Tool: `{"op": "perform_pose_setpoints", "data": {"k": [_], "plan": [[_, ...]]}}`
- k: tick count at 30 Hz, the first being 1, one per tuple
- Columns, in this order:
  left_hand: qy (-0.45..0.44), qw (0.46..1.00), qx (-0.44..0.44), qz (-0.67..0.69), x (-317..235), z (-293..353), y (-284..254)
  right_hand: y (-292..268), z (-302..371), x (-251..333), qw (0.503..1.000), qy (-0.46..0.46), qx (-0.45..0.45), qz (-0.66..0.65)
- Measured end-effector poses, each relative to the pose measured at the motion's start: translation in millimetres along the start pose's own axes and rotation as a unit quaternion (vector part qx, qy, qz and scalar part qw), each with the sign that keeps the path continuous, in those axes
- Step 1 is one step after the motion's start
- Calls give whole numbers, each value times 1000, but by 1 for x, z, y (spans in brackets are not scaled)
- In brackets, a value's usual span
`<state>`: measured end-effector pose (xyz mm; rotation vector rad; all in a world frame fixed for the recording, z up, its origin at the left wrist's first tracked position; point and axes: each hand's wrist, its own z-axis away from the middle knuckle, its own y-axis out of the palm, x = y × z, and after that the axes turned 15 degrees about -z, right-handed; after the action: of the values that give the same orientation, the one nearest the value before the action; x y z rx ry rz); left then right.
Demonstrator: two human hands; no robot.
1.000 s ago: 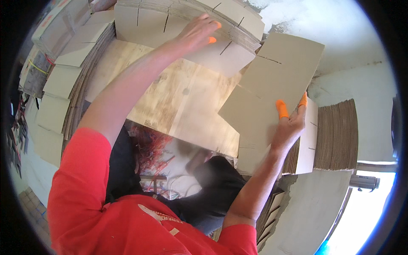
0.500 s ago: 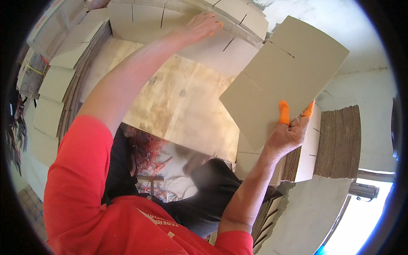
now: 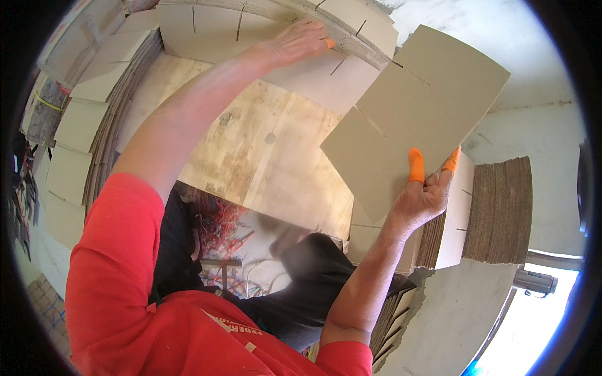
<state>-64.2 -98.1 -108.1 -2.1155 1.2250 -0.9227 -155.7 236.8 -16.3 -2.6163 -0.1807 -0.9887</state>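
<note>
My right hand (image 3: 425, 191), with orange rubber tips on two fingers, grips a slotted grey cardboard sheet (image 3: 414, 119) by its lower edge and holds it up, tilted, above the wooden table (image 3: 263, 156). My left hand (image 3: 300, 42) reaches far forward and rests on a stack of slotted cardboard sheets (image 3: 276, 31) at the back of the table, an orange tip on one finger. My left arm stretches across the table in a red sleeve.
Stacks of cardboard pieces (image 3: 94, 125) line the left side. A stack of sheets (image 3: 451, 219) stands on edge under my right hand, with a brown corrugated pile (image 3: 501, 210) beside it. A tangle of red and white scraps (image 3: 219, 232) lies below the table.
My right hand has lifted the cardboard sheet up and to the right, away from the stack below it. My left hand stays on the far stack.
</note>
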Motion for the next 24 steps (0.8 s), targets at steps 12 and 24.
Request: {"op": "perform_pose_setpoints", "data": {"k": [12, 24], "plan": [[15, 961, 181, 207, -9, -3, -21, 14, -1, 0, 998, -39, 39, -24], [149, 965, 170, 134, -73, 5, -73, 12, 6, 10, 989, -54, 79, 115]]}}
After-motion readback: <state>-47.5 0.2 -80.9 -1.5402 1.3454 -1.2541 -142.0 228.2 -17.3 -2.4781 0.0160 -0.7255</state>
